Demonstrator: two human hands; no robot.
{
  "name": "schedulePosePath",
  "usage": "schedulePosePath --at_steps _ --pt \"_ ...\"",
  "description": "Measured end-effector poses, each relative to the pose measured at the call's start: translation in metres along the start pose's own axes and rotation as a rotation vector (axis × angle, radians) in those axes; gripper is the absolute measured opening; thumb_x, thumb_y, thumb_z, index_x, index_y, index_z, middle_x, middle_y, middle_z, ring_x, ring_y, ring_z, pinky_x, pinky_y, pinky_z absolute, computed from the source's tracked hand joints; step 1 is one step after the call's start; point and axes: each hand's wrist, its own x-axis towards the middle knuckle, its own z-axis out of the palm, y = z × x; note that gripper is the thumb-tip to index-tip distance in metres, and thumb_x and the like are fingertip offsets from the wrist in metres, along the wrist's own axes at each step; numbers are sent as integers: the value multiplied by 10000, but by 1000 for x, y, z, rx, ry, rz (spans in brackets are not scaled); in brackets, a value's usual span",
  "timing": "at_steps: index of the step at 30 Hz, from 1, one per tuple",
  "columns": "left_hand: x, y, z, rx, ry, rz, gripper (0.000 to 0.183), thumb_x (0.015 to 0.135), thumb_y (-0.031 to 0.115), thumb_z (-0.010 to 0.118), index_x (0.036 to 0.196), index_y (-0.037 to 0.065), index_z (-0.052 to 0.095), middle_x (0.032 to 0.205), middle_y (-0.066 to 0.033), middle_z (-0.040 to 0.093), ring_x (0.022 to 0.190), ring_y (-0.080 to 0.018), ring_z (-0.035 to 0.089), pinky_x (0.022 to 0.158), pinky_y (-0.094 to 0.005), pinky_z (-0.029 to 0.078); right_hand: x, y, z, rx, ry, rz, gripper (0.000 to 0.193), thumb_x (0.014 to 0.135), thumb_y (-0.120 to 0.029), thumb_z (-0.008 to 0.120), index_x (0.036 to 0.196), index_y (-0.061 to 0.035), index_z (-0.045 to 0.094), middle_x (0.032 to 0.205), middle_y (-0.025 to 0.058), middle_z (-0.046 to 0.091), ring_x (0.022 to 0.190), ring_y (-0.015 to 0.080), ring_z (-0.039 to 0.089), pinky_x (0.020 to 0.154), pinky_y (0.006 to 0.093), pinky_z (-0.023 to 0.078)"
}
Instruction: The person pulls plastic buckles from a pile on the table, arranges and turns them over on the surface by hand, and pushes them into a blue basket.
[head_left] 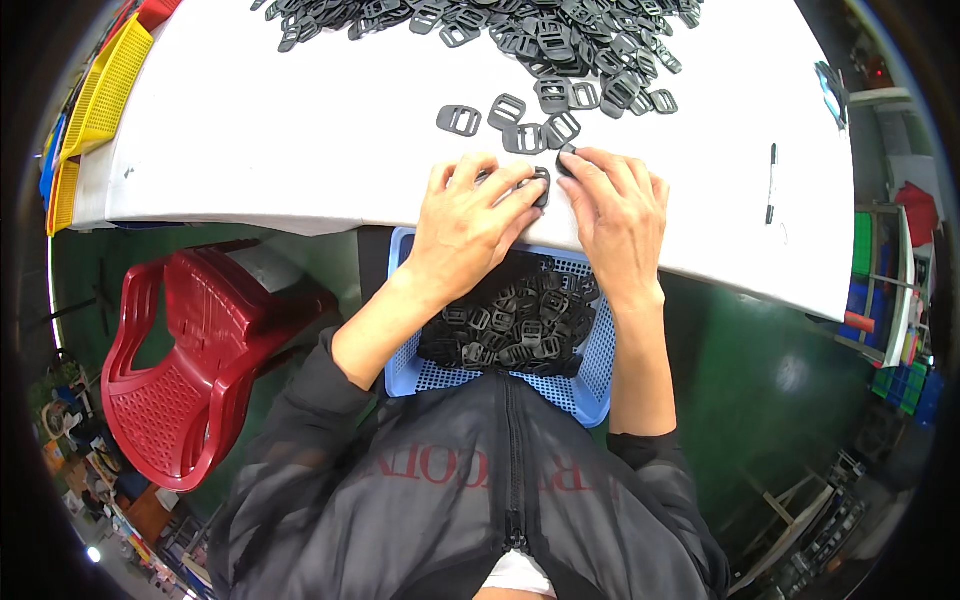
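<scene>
Plainly, black buckles [459, 120]: rounded corners, paired slots, dull sheen.

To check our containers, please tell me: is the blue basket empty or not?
Not empty: many black buckles lie heaped inside the blue basket. Whether they reach its rim, I cannot tell.

Only lettering I can spot is big dark-red capitals [432, 465] across the front of the person's sheer black jacket [420, 535], with the zipper [514, 450] running between the two halves. Looks flipped from up here tbh, and folds blur some of the letters at the outer ends.
</scene>
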Motion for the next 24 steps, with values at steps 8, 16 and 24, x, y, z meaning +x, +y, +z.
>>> schedulePosePath --at_steps 8,16,24 --pt "13 3 6 -299 50 -197 293 777 136 744 1067 114 707 979 7 676 869 -203 577 760 -330 428 9 16 -12 55 -46 345 210 839 -156 714 1047 -127 719 992 36 672 917 209 608 810 356 430" --pt "28 -17 11 102 21 -93 309 783 159 740 1087 118 701 1092 34 646 915 -201 554 758 -336 416 29 14 18 10 -72 11 278 781 -219 748 1051 -162 711 1138 -44 651 1035 203 566 855 379 402" --pt "6 -16 -12 16 -22 -56 319 766 123 752 1082 116 704 1068 2 654 904 -211 562 765 -338 428 23 22 -5 173 -121 384 148 900 -183 659 1015 -103 709 877 8 682 882 211 606 804 373 408"
